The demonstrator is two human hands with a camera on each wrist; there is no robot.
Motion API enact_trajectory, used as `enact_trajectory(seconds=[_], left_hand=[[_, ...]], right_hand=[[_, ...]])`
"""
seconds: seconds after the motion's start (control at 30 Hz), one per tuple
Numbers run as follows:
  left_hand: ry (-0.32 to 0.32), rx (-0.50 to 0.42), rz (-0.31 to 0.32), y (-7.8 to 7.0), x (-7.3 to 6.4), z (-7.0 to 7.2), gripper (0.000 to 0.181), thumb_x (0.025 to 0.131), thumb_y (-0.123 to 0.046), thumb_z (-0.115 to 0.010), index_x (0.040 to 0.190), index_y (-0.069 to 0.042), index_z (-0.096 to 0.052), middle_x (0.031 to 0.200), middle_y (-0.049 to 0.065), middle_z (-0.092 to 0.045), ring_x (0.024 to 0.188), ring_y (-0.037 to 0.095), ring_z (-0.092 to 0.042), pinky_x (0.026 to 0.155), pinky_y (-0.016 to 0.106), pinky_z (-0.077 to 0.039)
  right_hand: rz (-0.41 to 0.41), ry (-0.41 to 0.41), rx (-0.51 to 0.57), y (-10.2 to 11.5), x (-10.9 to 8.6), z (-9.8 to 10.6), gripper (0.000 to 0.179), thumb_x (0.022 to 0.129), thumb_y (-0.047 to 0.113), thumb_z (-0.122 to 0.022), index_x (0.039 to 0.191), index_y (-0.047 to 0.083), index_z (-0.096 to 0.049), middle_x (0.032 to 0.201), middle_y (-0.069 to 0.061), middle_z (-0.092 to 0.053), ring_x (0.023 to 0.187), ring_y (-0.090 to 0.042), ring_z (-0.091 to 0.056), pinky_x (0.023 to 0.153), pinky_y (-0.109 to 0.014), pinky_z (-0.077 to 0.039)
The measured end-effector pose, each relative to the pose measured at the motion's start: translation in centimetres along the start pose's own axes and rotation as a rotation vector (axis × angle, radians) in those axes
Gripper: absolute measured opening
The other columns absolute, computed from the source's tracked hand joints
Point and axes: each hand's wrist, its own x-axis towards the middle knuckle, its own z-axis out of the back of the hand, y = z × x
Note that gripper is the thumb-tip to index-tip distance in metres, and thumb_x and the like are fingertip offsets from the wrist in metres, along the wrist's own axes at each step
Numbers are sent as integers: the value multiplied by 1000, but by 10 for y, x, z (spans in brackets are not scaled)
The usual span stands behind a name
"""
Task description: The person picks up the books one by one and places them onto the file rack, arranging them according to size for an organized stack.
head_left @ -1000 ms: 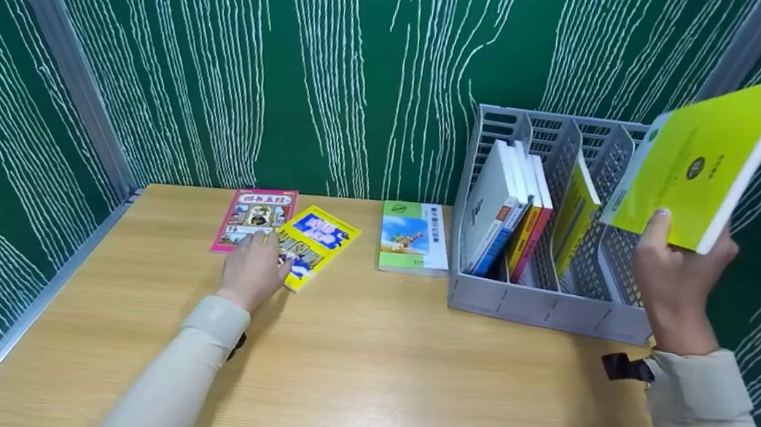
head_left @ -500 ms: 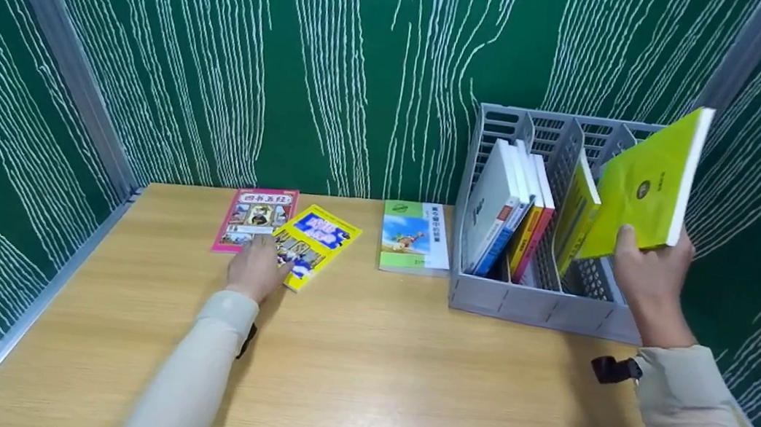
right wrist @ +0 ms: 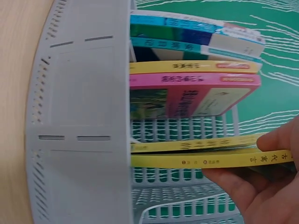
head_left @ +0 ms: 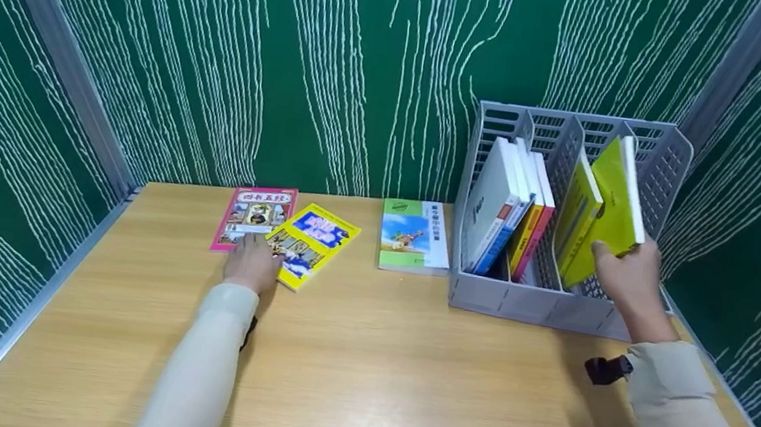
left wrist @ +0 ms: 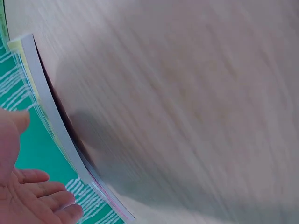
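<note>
My right hand [head_left: 630,274] pinches a yellow-green book [head_left: 615,209] between thumb and fingers. Its lower end is inside the third compartment from the left of a grey desktop file rack [head_left: 530,304]. Right beside it in that compartment stands a thinner yellow book [head_left: 579,218]; the right wrist view shows the held book's yellow spine [right wrist: 210,161] running alongside. My left hand [head_left: 252,263] lies over the near edges of a pink-bordered book [head_left: 256,208] and a yellow comic book [head_left: 319,235]. In the left wrist view its fingers [left wrist: 46,189] look relaxed, with nothing gripped.
White and blue-spined books [head_left: 496,203] lean in the rack's first compartment, with yellow and pink ones [head_left: 533,226] in the second. A green and white book [head_left: 414,236] lies flat on the wooden table [head_left: 358,380], left of the rack. Green patterned panels [head_left: 342,54] enclose the table.
My right hand has brought the yellow-green book left and down from above the rack's right side into the third compartment. The left hand has barely shifted by the flat books.
</note>
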Motion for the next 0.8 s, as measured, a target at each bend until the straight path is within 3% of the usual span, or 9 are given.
enact_trajectory(seconds=[0.2,0.37,0.63,0.8], left_hand=[[105,15,20,2,-6,9,80,110,-35,-59,158,22,-29,164,43,-35,157,55,-34,132,63,-29],[192,0,45,2,-9,12,80,113,-37,-52,162,20,-22,170,40,-27,162,52,-26,135,63,-23],[253,-41,118,-2,-6,13,81,112,-39,-57,163,15,-26,164,35,-42,152,48,-45,130,60,-35],[247,-68,131,-4,-5,16,74,109,-37,-65,159,11,-40,155,30,-55,143,43,-57,124,58,-45]], right_hand=[[-112,125,3,-10,10,-2,59,114,17,-45,167,-3,-29,164,-37,-42,144,-54,-52,119,-71,-44],[-182,165,-18,-12,18,-3,58,115,17,-43,167,-5,-27,165,-38,-40,145,-55,-51,120,-68,-44],[-184,186,-40,-12,31,-7,66,116,25,-46,171,0,-20,167,-35,-38,145,-51,-49,121,-69,-44],[-105,198,-52,-18,37,-11,65,115,19,-48,170,-1,-19,166,-36,-38,149,-53,-47,122,-68,-43]])
